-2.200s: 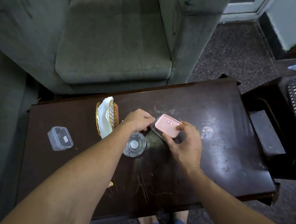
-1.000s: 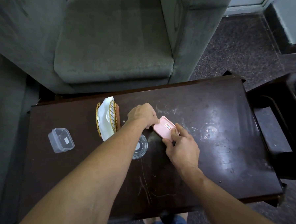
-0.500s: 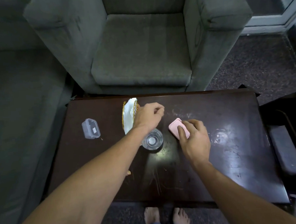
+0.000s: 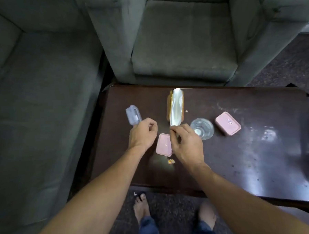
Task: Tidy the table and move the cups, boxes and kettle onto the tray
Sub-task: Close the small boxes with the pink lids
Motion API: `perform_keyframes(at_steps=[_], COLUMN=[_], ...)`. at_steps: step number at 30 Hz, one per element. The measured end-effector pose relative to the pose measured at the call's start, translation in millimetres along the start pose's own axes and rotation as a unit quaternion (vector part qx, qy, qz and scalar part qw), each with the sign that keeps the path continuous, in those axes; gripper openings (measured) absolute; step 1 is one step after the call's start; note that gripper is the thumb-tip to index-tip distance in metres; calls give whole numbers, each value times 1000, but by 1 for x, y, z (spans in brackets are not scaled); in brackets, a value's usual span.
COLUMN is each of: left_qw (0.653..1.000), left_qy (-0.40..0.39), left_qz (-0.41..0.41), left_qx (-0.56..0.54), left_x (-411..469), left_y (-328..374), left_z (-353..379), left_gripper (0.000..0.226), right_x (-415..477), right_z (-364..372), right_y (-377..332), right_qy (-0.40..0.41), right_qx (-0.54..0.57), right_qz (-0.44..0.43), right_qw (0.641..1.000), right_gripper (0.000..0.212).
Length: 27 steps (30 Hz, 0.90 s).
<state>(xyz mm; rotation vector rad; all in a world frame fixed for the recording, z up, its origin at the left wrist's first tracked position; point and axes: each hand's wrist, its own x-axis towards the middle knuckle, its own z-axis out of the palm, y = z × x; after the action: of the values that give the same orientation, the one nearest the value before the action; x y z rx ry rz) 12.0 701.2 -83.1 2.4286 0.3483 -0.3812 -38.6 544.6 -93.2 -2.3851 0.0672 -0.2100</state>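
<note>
Two pink boxes lie on the dark table (image 4: 224,167). One pink box (image 4: 228,123) sits free at the right, beside an empty clear glass (image 4: 202,128). The other pink box (image 4: 162,145) lies between my hands. My right hand (image 4: 186,143) has its fingers curled over that box's right edge and top corner; whether they grip it is hidden. My left hand (image 4: 142,133) is loosely closed and holds nothing, just left of this box and just below a small clear plastic box (image 4: 133,116).
A gold wire napkin holder with white napkins (image 4: 175,106) stands behind my hands. A small orange scrap (image 4: 171,161) lies near the front edge. A grey armchair (image 4: 182,43) and a sofa (image 4: 33,105) stand close against the table's far and left sides.
My right hand let go of the pink box by the glass and moved left to a second pink box. My left hand moved left toward the clear box. The camera swung left.
</note>
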Motion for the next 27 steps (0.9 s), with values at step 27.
perform_keyframes(at_steps=[27], left_qw=[998], left_qy=[-46], left_qz=[-37], left_qx=[-37], left_x=[82], left_y=[-82], left_z=[-4], left_gripper=[48], right_x=[-14], right_z=[112], right_y=[-31], right_qy=[-85], right_qx=[-49], right_qz=[200], right_qw=[975], right_gripper=[23])
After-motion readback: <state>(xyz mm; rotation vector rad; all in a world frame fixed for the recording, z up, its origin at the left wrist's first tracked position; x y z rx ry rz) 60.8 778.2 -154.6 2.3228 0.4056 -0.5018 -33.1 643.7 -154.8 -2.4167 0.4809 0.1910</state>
